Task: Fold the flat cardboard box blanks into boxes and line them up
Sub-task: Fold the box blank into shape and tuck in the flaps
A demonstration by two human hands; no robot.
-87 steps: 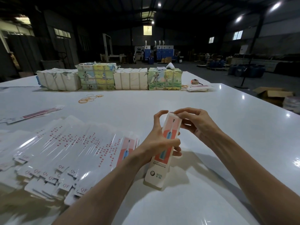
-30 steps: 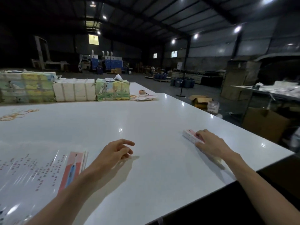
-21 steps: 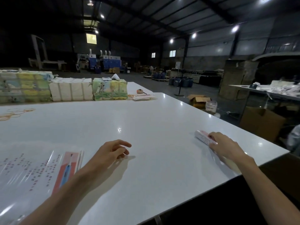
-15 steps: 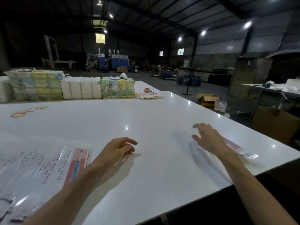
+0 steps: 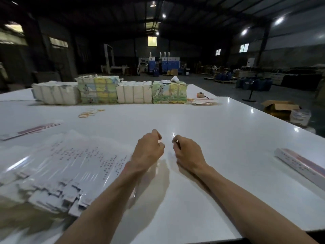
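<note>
A fanned stack of flat white box blanks (image 5: 58, 166) with red print lies on the white table (image 5: 211, 131) at my left. One folded long box (image 5: 302, 166), white with a pink face, lies near the table's right edge. My left hand (image 5: 147, 150) and my right hand (image 5: 188, 152) hover side by side over the table's middle, fingers loosely curled, holding nothing. The left hand is just right of the blank stack. The folded box is well to the right of my right hand.
Wrapped bundles (image 5: 109, 92) stand in a row along the far side. Rubber bands (image 5: 89, 112) lie in front of them. A few loose blanks (image 5: 29, 131) lie far left. Small items and papers (image 5: 202, 101) sit far right. A cardboard carton (image 5: 279, 107) stands on the floor beyond.
My right hand set the folded box down near the right edge, let go, and came back to the middle beside my left hand. My view has swung back left.
</note>
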